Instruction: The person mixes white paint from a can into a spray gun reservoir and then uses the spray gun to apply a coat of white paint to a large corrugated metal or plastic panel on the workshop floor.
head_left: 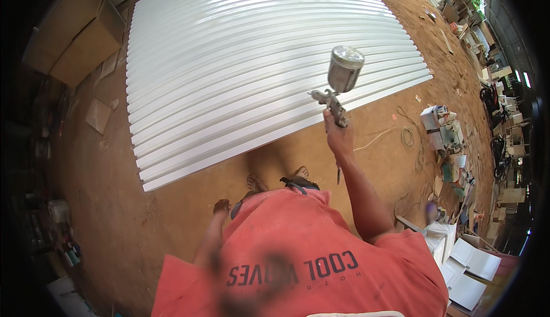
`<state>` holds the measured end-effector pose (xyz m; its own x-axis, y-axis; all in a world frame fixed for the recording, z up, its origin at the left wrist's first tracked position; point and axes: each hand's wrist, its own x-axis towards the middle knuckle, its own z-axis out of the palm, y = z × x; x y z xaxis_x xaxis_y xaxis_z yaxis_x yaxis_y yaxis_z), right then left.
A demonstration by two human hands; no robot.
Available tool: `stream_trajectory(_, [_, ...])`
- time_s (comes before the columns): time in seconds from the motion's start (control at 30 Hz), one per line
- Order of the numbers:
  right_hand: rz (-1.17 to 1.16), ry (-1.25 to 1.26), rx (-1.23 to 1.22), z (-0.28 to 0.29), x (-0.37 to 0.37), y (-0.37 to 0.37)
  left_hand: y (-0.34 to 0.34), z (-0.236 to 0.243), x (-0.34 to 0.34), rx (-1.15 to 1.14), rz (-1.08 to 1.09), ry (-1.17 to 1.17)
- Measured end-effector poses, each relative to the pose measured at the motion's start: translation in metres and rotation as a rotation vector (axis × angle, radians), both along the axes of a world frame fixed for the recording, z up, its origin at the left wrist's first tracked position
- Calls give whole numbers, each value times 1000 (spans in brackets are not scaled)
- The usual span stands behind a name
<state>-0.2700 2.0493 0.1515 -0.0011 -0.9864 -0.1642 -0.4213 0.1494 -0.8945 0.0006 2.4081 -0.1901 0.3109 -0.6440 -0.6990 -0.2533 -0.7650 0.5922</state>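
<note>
My right hand [340, 138] is wrapped round the handle of a metal spray gun [332, 104], with a silvery paint cup [345, 68] standing on top. The gun is held over the near right part of a wide row of white strips [246, 82] lying side by side on the ground, and its nozzle points to the left. At my left side hangs my left hand [221, 207], low and apart from the strips; its fingers are too dark and small to make out.
A thin hose [378, 138] runs over the brown ground to a coil at the right. Beyond it stands a white box [433, 127] with cluttered items. Cardboard boxes [86, 42] are at the far left. White panels [467, 271] lean at the near right.
</note>
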Motion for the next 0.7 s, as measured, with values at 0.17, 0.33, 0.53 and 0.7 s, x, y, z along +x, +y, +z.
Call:
stream_trajectory(0.17, [170, -60, 6, -2, 48, 39, -14, 7, 2, 87, 181, 117])
stream_trajectory(0.33, [330, -227, 258, 31, 76, 39, 11, -53, 9, -190, -122, -11])
stream_trajectory(0.53, [62, -27, 113, 31, 46, -48, -125, 41, -35, -127, -370, 58])
stream_trajectory(0.7, [-192, 8, -154, 14, -24, -143, -205, 134, -100, -360, -631, 277])
